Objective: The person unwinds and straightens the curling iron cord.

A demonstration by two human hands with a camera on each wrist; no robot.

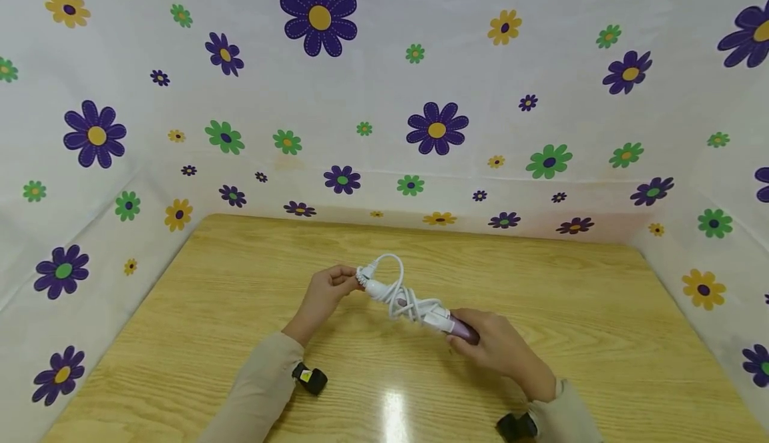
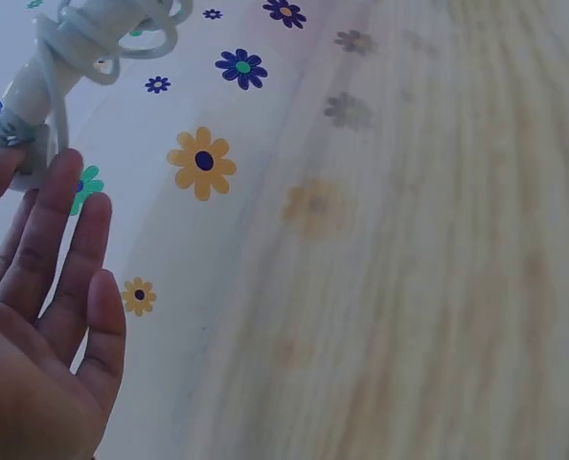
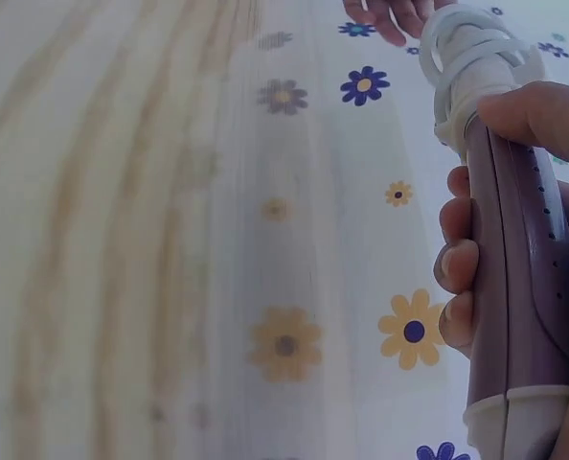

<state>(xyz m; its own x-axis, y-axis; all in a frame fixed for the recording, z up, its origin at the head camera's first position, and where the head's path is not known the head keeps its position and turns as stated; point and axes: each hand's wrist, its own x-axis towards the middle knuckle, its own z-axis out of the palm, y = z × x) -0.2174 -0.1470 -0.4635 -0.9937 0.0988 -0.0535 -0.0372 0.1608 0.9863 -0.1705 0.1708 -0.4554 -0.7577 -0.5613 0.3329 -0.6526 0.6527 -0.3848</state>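
Observation:
A purple-and-white hair styling iron (image 1: pixel 461 329) is held slantwise above the middle of the table, its white power cord (image 1: pixel 410 304) wound loosely around the barrel. My right hand (image 1: pixel 494 341) grips the purple handle (image 3: pixel 505 278), thumb on top and fingers curled beneath in the right wrist view. At the other end, my left hand (image 1: pixel 323 296) pinches the cord near its plug (image 1: pixel 366 271) between thumb and index finger. A loop of cord stands up over that end. The other fingers of this hand are extended in the left wrist view.
A wooden table (image 1: pixel 240 256) spreads beneath both hands, with a bright glare patch near its front. Flower-printed white cloth (image 1: pixel 372 89) walls it in at the back and on both sides. Black straps with small devices (image 1: pixel 312 380) sit at the wrists.

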